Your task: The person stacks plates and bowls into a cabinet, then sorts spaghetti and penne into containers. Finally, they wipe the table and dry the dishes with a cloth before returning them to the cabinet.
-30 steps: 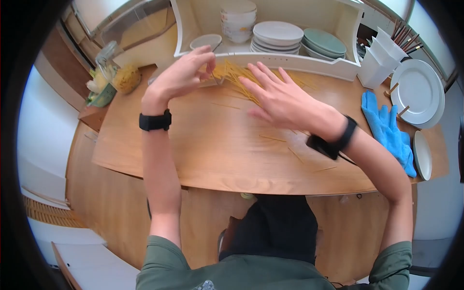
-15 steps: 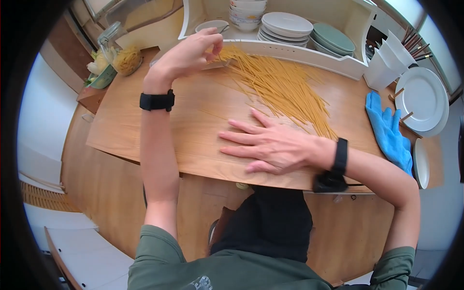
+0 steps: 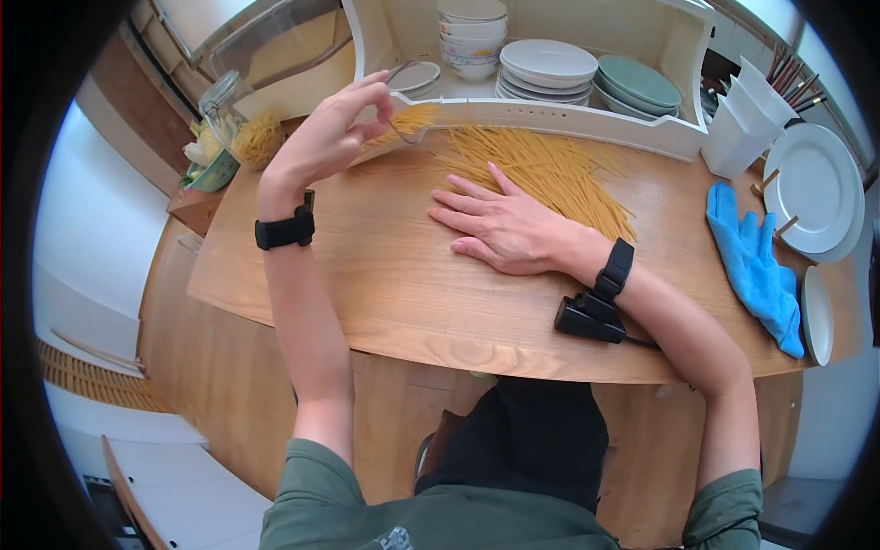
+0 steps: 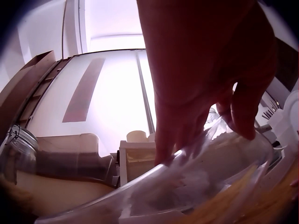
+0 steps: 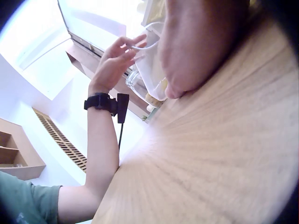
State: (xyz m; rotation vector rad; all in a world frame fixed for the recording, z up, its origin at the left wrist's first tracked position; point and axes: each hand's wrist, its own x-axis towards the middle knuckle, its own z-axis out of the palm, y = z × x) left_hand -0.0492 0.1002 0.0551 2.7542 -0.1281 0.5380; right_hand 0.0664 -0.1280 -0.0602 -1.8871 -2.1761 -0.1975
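My left hand (image 3: 330, 128) is raised at the back left of the table, pinching the rim of a clear plastic container (image 4: 149, 191). The container lies tipped with its mouth toward the right, and some spaghetti shows in it. A wide heap of dry spaghetti (image 3: 559, 174) is spread on the table right of that mouth, its strands mostly slanting the same way. Flat on the tabletop, my right hand (image 3: 504, 225) rests with straight, spread fingers along the near left edge of the heap. Its forefinger overlaps some strands in the head view.
Behind the heap, a white rack (image 3: 568, 124) holds stacked bowls (image 3: 472, 41) and plates (image 3: 548, 62). To the right are a blue glove (image 3: 752, 270), upright white plates (image 3: 811, 188) and a chopstick holder (image 3: 738, 128). A glass jar (image 3: 257, 142) of pasta lies at the left.
My right hand swept from over the spaghetti to the table's front, then back to the heap's near edge. Loose strands near the front no longer show. The left hand keeps holding the container.
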